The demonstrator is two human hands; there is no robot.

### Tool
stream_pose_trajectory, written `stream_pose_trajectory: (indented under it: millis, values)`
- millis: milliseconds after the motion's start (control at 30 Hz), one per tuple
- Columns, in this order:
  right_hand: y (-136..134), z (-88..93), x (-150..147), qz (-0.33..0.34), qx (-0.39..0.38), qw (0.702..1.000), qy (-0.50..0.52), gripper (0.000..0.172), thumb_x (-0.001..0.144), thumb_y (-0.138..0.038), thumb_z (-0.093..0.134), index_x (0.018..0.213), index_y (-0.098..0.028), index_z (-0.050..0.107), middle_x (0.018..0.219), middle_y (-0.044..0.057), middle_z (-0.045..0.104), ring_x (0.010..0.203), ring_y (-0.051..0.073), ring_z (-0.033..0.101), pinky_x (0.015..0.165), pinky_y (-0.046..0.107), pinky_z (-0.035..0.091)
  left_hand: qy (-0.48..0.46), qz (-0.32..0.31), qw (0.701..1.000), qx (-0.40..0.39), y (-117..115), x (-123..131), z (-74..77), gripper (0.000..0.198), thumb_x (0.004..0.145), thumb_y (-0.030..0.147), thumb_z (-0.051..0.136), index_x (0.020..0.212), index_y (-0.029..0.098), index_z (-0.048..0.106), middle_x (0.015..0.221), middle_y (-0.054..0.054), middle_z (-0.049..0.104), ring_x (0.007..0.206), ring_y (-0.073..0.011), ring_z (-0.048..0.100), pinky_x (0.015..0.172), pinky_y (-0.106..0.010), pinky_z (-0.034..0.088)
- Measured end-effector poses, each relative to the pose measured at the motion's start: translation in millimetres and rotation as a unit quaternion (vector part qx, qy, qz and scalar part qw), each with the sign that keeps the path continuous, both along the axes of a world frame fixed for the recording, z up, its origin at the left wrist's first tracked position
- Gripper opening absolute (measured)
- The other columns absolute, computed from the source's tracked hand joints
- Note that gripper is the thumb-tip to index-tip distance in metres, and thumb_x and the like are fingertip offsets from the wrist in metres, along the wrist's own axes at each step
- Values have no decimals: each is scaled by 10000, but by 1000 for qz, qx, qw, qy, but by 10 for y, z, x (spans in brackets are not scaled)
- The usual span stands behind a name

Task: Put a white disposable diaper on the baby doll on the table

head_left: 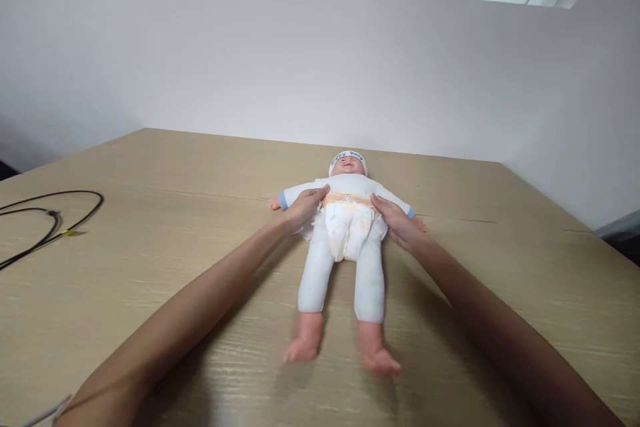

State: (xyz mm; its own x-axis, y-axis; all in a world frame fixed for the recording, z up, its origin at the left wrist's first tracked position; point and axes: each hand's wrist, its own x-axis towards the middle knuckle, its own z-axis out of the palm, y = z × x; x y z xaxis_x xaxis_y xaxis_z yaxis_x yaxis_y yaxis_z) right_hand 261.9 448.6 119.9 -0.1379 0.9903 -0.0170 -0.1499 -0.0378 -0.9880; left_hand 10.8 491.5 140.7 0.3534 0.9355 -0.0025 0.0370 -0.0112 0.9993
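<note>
A baby doll (344, 260) in white clothes and a white cap lies on its back on the wooden table (150, 267), feet toward me. It wears a white diaper (350, 223) with a patterned waistband. My left hand (304, 207) presses against the doll's waist on the left side, fingers curled at the diaper's band. On the opposite side my right hand (397, 221) rests against the waist, fingers together along the diaper's edge. Whether either hand pinches the band cannot be made out.
A black cable (55, 213) loops on the table at the far left. White partition walls (300, 60) stand behind the table and along its right side.
</note>
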Motion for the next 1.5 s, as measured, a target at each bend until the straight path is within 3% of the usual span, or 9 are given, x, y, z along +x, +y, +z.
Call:
stream_pose_trajectory:
  millis: [167, 300, 400, 500, 633, 767, 967, 1267, 1500]
  values:
    - [-304, 39, 30, 1, 0, 998, -69, 603, 890, -789, 761, 1048, -210, 697, 1127, 79, 782, 1045, 265, 740, 915, 351, 622, 15, -39, 997, -71, -213, -137, 35, 670, 806, 838, 760, 812, 183, 618, 747, -40, 656, 655, -176, 580, 603, -289, 416]
    - [-405, 86, 147, -113, 119, 957, -238, 666, 863, -854, 727, 913, -191, 687, 897, 68, 758, 830, 232, 711, 740, 317, 569, 155, -10, 983, 95, -214, -215, 138, 605, 984, 731, 612, 705, 204, 506, 655, 23, 492, 585, -125, 415, 584, -287, 312]
    - [-567, 40, 261, -192, 178, 913, -313, 596, 936, -783, 685, 994, -191, 702, 907, 85, 769, 773, 233, 718, 706, 335, 566, 238, 53, 948, 206, -132, -237, 214, 386, 1052, 543, 570, 855, 212, 592, 800, -6, 631, 721, -175, 541, 683, -313, 397]
    - [-780, -95, 385, -205, 201, 878, -382, 454, 1016, -648, 650, 1085, -204, 714, 1013, 95, 791, 869, 258, 747, 804, 380, 583, 273, 89, 901, 324, -151, -178, 348, 247, 1073, 441, 543, 1039, 215, 638, 1093, -63, 734, 997, -247, 625, 858, -368, 472]
    - [-907, -267, 512, -157, 249, 807, -511, 290, 1066, -449, 573, 1097, -208, 731, 1076, 93, 791, 914, 274, 709, 953, 446, 498, 272, -27, 843, 463, -398, 124, 582, 248, 1087, 448, 564, 1122, 226, 670, 1224, -65, 736, 1184, -272, 611, 1080, -426, 451]
    - [-885, -314, 544, -135, 233, 773, -574, 225, 1037, -410, 599, 1016, -207, 696, 910, 74, 742, 903, 280, 660, 908, 406, 428, 355, -143, 785, 487, -595, 479, 605, 334, 1064, 525, 616, 1138, 215, 716, 1270, -80, 731, 1257, -318, 597, 1127, -487, 420]
    - [-947, -260, 496, -131, 128, 805, -564, 418, 970, -580, 691, 783, -222, 585, 761, 45, 667, 760, 236, 606, 721, 342, 349, 393, -135, 786, 458, -554, 579, 407, 403, 973, 619, 707, 1142, 257, 761, 1311, -62, 719, 1274, -351, 550, 1107, -531, 419]
    - [-965, -196, 554, -24, 79, 871, -485, 445, 917, -628, 637, 763, -213, 594, 707, 4, 600, 673, 175, 508, 644, 308, 323, 388, -133, 797, 443, -568, 571, 419, 448, 881, 588, 813, 1191, 270, 756, 1315, -37, 724, 1265, -346, 531, 1129, -524, 426]
    - [-918, -209, 504, -59, 110, 847, -517, 330, 895, -513, 651, 773, -216, 574, 708, 0, 601, 681, 176, 529, 670, 315, 332, 381, -127, 800, 446, -557, 576, 388, 433, 879, 574, 824, 1192, 282, 759, 1322, -35, 730, 1283, -353, 529, 1131, -534, 422]
